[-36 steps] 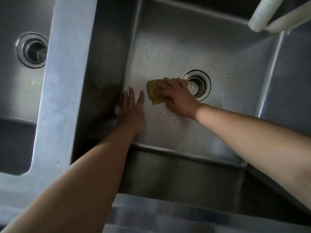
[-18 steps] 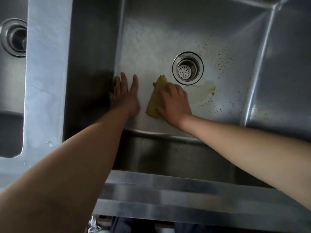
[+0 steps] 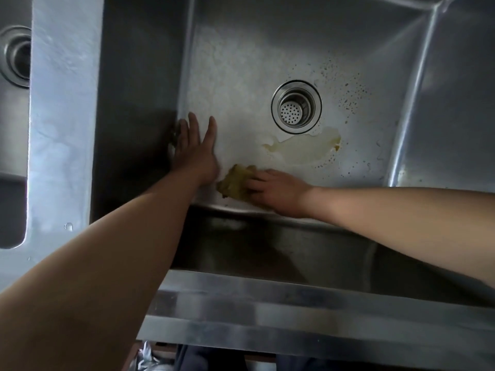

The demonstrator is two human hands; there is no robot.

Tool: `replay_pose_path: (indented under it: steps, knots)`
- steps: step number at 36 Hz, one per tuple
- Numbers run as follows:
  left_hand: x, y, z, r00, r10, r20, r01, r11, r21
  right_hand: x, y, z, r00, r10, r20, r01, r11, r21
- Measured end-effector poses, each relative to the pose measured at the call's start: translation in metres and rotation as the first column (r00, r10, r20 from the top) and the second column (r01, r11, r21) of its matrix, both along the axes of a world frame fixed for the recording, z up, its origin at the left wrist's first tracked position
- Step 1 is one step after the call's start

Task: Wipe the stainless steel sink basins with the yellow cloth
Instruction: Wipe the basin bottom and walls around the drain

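Observation:
A deep stainless steel sink basin (image 3: 241, 76) fills the view, with a round strainer drain (image 3: 296, 107) in its floor. My right hand (image 3: 278, 191) presses a crumpled yellow cloth (image 3: 235, 182) flat on the basin floor near the front wall. My left hand (image 3: 194, 151) lies flat with fingers spread on the floor at the left wall, just left of the cloth. A yellowish puddle (image 3: 305, 147) sits below the drain, with brown specks (image 3: 348, 95) to the right of it.
A steel divider (image 3: 61, 116) separates this basin from a second basin on the left, whose drain (image 3: 16, 56) shows at the edge. The sink's front rim (image 3: 294, 311) runs along the bottom.
My right hand has dragged the cloth from beside the drain back toward the front wall, uncovering the yellowish puddle. My left hand has stayed planted at the left wall.

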State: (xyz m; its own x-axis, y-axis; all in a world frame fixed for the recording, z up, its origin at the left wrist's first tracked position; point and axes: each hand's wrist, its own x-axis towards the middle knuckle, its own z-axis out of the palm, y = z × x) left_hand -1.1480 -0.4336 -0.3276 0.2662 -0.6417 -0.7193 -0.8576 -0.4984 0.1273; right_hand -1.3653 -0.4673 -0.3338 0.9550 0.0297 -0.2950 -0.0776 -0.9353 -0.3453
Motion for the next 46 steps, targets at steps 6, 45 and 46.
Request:
replay_pose_path:
  steps: [6, 45, 46]
  knots:
    - [-0.002, 0.000, -0.002, 1.000, 0.011, 0.003, -0.010, 1.000, -0.028, -0.004, -0.060, 0.006, 0.950, -0.290, -0.115, 0.283, 0.956, -0.071]
    - [-0.004, 0.001, -0.009, 0.999, -0.023, 0.026, 0.023, 1.000, -0.010, -0.130, -0.001, 0.047, 0.330, -0.636, -0.698, 0.819, 0.561, -0.124]
    - [-0.005, 0.001, -0.009, 0.999, -0.024, 0.029, 0.025, 1.000, -0.008, -0.130, -0.001, 0.045, 0.358, -0.634, -0.685, 0.815, 0.570, -0.102]
